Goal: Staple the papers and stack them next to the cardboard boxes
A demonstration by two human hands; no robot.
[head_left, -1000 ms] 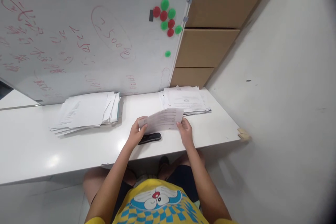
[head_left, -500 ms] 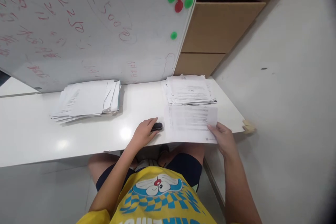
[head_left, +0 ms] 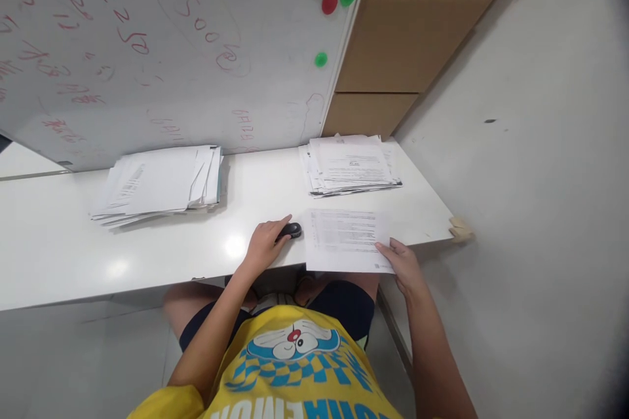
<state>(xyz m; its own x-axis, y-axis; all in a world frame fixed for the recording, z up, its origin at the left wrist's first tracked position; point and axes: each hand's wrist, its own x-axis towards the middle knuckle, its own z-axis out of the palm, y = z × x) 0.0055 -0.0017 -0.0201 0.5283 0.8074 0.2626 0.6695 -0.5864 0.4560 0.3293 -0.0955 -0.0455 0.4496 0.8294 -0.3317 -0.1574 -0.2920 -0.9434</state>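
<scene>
My left hand (head_left: 265, 245) is wrapped round a small black stapler (head_left: 291, 230) on the white tabletop; its rounded end sticks out past my fingers and the rest is under my hand. Between thumb and fingers, my right hand (head_left: 403, 265) pinches the lower right corner of a printed paper sheet (head_left: 344, 239). The sheet's near edge hangs over the table's front edge, and its left edge lies just right of the stapler. Whether it is one sheet or more, I cannot tell.
Behind the sheet lies a paper stack (head_left: 351, 167). Another paper stack (head_left: 162, 180) rests on the left of the white table (head_left: 265, 177). A whiteboard (head_left: 275, 98) with magnets and red writing stands at the back, beside brown boxes (head_left: 388, 46). A wall (head_left: 531, 177) closes off the right.
My right hand has drawn the paper sheet slightly left and towards me, away from the stack behind it. My left hand stays on the stapler. The view has shifted a little.
</scene>
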